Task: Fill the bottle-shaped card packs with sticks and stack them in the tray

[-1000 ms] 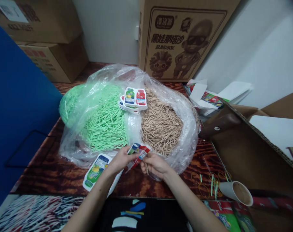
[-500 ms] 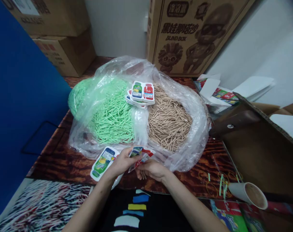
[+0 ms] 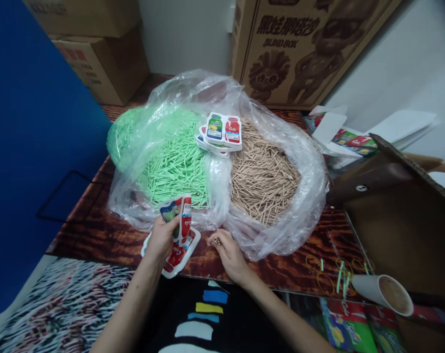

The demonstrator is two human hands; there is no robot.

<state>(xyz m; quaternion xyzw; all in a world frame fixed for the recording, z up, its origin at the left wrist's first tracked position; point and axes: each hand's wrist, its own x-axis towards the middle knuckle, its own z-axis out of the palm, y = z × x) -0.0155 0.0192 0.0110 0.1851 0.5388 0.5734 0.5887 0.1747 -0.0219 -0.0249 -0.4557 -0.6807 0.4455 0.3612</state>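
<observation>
My left hand (image 3: 162, 239) is closed on a bent printed packet (image 3: 185, 215), with a blue-green part and a red Cola part. Below it, white-edged drink-shaped cards (image 3: 181, 255) lie on the table, partly covered by my hand. My right hand (image 3: 228, 252) is closed around a small bunch of thin brown sticks (image 3: 216, 240), only their ends showing. Just beyond both hands, a clear plastic bag holds green sticks (image 3: 178, 166) on the left and brown sticks (image 3: 264, 176) on the right. A stack of printed cards (image 3: 224, 131) rests on top between the two heaps.
An open cardboard box (image 3: 399, 220) stands at the right. A paper cup (image 3: 386, 294) lies tipped near rubber bands (image 3: 325, 283) and loose green sticks. Printed packets (image 3: 349, 326) sit at the lower right. A large carton (image 3: 292, 59) stands behind the bag.
My hands have moved apart. The left has carried the packet left and up towards the green sticks; the right, separate from the packet now, keeps the brown sticks.
</observation>
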